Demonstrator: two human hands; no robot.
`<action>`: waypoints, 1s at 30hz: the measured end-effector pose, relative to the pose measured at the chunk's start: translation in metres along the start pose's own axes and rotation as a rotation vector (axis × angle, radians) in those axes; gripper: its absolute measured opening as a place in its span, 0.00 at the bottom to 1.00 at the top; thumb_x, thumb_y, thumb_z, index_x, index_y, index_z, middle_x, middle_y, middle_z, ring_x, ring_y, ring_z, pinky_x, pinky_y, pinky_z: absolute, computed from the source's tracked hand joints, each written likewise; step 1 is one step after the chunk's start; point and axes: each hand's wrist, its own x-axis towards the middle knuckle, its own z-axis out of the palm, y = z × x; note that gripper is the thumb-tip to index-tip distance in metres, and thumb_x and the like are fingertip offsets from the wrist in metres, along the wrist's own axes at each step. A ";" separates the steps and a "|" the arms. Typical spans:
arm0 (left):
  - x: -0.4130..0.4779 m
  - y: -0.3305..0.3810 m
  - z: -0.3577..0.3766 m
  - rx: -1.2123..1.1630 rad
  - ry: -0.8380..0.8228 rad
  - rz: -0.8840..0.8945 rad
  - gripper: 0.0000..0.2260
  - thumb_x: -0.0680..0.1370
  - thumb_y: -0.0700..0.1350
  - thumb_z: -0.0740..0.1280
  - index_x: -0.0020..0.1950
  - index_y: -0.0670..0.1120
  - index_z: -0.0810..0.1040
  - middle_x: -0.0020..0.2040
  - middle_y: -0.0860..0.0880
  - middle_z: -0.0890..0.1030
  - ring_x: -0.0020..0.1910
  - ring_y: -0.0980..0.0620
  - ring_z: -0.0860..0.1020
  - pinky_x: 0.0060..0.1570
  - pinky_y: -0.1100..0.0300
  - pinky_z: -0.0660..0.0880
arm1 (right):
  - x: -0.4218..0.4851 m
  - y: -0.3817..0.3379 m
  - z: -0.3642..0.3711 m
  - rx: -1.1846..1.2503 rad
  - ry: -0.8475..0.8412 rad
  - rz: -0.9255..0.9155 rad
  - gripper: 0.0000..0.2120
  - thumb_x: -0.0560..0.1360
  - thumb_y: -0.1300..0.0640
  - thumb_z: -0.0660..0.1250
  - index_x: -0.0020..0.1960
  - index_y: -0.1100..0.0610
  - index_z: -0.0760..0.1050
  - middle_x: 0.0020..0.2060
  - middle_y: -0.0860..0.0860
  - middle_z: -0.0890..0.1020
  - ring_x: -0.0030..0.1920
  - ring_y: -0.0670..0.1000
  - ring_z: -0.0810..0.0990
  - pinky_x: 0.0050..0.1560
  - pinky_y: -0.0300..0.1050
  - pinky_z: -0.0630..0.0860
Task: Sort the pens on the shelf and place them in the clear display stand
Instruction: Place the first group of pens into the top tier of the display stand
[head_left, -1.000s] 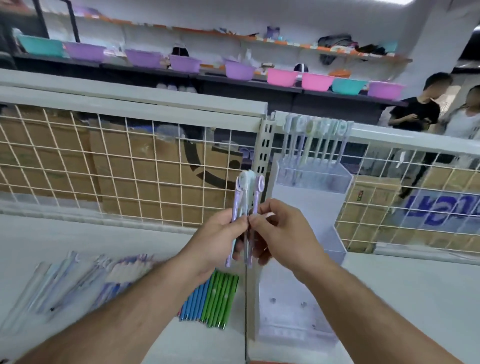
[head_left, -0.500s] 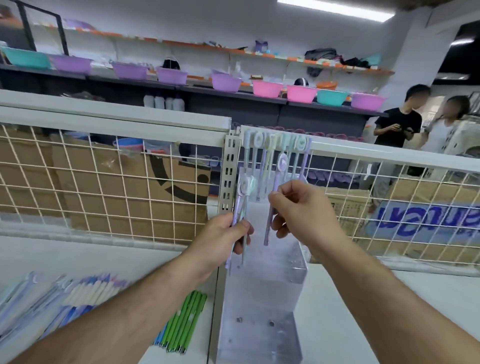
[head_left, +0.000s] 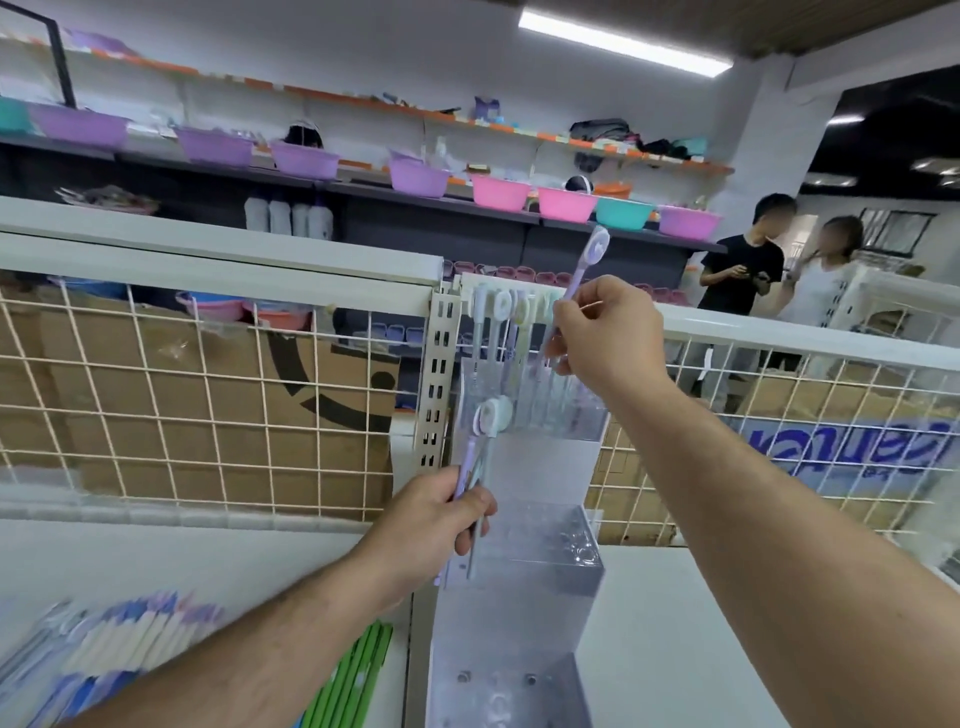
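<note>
— Head view, at the shelf (head_left: 675, 649): what have the two hands got?

— The right hand (head_left: 605, 332) pinches a single lilac pen (head_left: 587, 265) by its lower barrel, round cap up. It is just above the top tier of the clear display stand (head_left: 524, 571), where a row of pastel pens (head_left: 498, 322) stands upright. The left hand (head_left: 436, 519) grips a small bunch of pens (head_left: 480, 441) low on their barrels, in front of the stand's middle.

— How will they handle?

— Light and stiff, I'd judge. The thin plastic barrels look smooth enough to slide in a loose grip, and those disc caps make them top-heavy. They are best taken at mid-barrel or lower, between thumb and fingertips, so the tip leads down into the tier.

— And the stand?

— Clear acrylic, rigid, but probably easy to nudge, so a gentle drop suits it.

— What's left?

— More pens lie loose on the shelf: a blurred blue-and-white heap (head_left: 130, 634) at left, and green pens (head_left: 358, 675) beside the stand's base.
</note>
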 end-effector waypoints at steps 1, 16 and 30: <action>0.000 -0.001 0.000 0.005 0.002 -0.004 0.10 0.83 0.44 0.61 0.47 0.43 0.79 0.33 0.51 0.78 0.33 0.54 0.74 0.44 0.57 0.72 | 0.001 0.001 0.003 -0.022 -0.007 -0.008 0.06 0.80 0.58 0.65 0.45 0.56 0.77 0.32 0.51 0.84 0.32 0.51 0.85 0.39 0.56 0.85; -0.001 0.002 -0.004 -0.039 -0.033 -0.007 0.09 0.82 0.45 0.62 0.47 0.43 0.79 0.34 0.52 0.78 0.32 0.54 0.72 0.42 0.58 0.73 | 0.003 0.019 0.024 -0.337 -0.102 0.000 0.08 0.76 0.56 0.69 0.41 0.58 0.78 0.33 0.52 0.81 0.33 0.53 0.79 0.38 0.49 0.80; 0.000 0.000 -0.005 -0.024 -0.056 -0.013 0.09 0.82 0.45 0.62 0.48 0.45 0.80 0.29 0.56 0.77 0.33 0.55 0.74 0.44 0.58 0.74 | -0.007 0.018 0.019 -0.524 -0.236 -0.051 0.14 0.78 0.56 0.68 0.36 0.62 0.78 0.29 0.54 0.78 0.28 0.52 0.73 0.29 0.40 0.68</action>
